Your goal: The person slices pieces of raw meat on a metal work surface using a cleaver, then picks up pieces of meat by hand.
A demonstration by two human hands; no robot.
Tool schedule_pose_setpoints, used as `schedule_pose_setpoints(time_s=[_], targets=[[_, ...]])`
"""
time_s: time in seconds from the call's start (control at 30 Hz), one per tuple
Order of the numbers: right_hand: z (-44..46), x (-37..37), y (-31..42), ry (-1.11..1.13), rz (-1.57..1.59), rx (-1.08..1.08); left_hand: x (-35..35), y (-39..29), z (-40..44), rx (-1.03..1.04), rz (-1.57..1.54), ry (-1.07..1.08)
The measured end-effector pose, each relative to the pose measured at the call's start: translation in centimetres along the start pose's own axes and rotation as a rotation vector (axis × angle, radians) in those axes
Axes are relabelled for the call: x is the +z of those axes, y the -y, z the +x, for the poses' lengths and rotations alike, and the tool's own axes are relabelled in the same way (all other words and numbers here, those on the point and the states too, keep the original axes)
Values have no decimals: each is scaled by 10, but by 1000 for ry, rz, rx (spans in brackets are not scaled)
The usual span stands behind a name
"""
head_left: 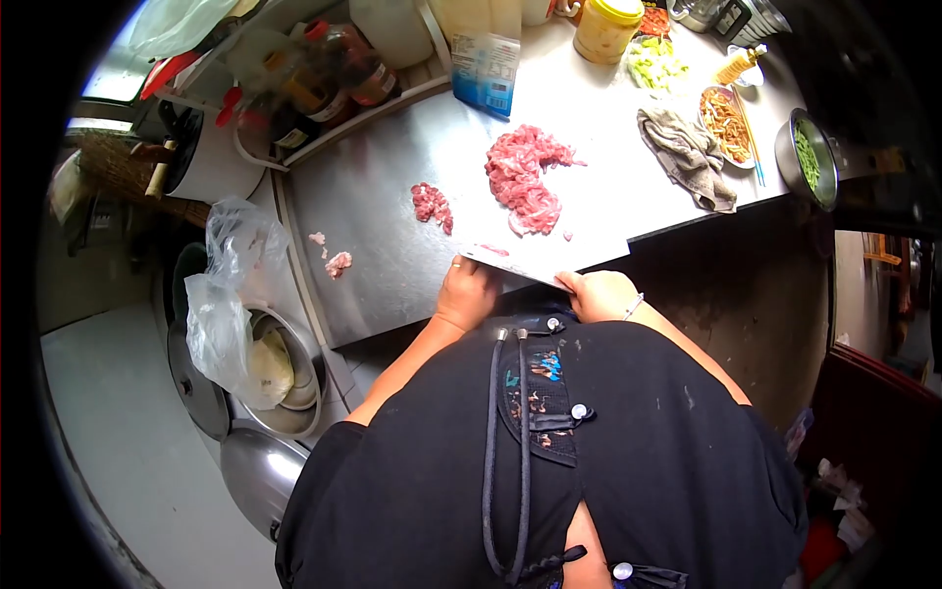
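Note:
Both my hands are at the front edge of a steel work board [378,255]. Between them is a flat, pale blade [520,269], like a cleaver's; its handle is not visible. My left hand [469,293] closes on the blade's left end, and my right hand [601,294] grips its right end. A thin strip of meat [493,250] lies along the blade's far edge. Beyond it sits a large heap of sliced raw meat [525,182]. A smaller pile of meat pieces [432,205] is to its left, with pale scraps [338,264] farther left.
Bottles [358,69] stand in a rack at the back left. At right are a crumpled cloth [687,157], a plate of shredded food [726,123] with chopsticks, and a metal bowl of chopped greens [807,157]. A plastic bag [231,304] hangs over a pot at left.

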State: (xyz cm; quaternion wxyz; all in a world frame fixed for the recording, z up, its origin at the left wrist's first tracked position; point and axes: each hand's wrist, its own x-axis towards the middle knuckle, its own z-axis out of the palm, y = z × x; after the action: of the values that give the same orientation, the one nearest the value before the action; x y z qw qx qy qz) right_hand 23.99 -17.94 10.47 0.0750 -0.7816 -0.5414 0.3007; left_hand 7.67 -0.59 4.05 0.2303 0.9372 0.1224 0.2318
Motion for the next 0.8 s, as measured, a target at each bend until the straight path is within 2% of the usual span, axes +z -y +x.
schedule_pose_setpoints(time_s=[0.47, 0.53, 0.6, 0.8], targets=[[-5, -7, -2, 34, -84, -5, 6, 2, 4, -25, -34, -12], [-2, -7, -1, 96, -57, 26, 6, 2, 2, -28, -25, -14], [2, -7, -1, 114, -46, 28, 8, 5, -1, -99, 14, 76], [25, -9, 6, 205, 10, 51, 14, 9, -2, -99, -19, 23]])
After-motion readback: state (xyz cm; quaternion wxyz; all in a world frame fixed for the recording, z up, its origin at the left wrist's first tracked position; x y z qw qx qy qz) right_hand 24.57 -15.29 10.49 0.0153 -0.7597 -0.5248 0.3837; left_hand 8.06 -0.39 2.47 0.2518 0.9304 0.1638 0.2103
